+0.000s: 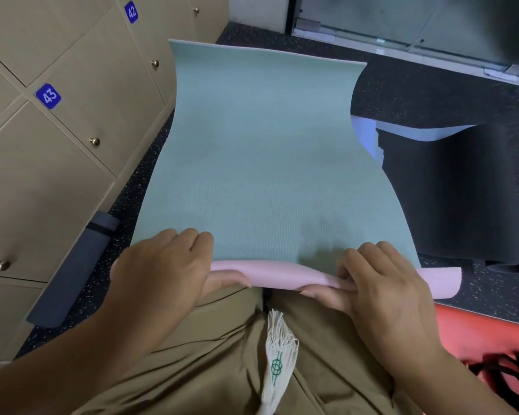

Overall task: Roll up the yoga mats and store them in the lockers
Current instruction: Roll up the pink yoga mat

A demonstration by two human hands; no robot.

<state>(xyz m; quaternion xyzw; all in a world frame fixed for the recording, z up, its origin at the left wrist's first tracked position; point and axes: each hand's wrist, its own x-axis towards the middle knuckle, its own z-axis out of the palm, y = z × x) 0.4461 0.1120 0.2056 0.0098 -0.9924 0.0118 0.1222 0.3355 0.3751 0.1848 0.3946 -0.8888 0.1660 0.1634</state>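
Observation:
A pale green yoga mat (264,151) lies spread on the dark floor in front of me, its far end curling up. Its near edge is folded over into a small roll that shows the pink underside (276,275). My left hand (165,265) grips the left part of this roll, fingers on top and thumb underneath. My right hand (381,283) grips the right part the same way. A short pink flap sticks out past my right hand. Beige lockers (57,139) with brass knobs, numbered 42 and 43, line the left side, all closed.
A rolled grey mat (72,271) with a black strap lies along the locker base at left. A black mat (462,199) with a pale blue underside lies partly rolled to the right. A red mat (486,333) shows at lower right. Glass panels stand at the back.

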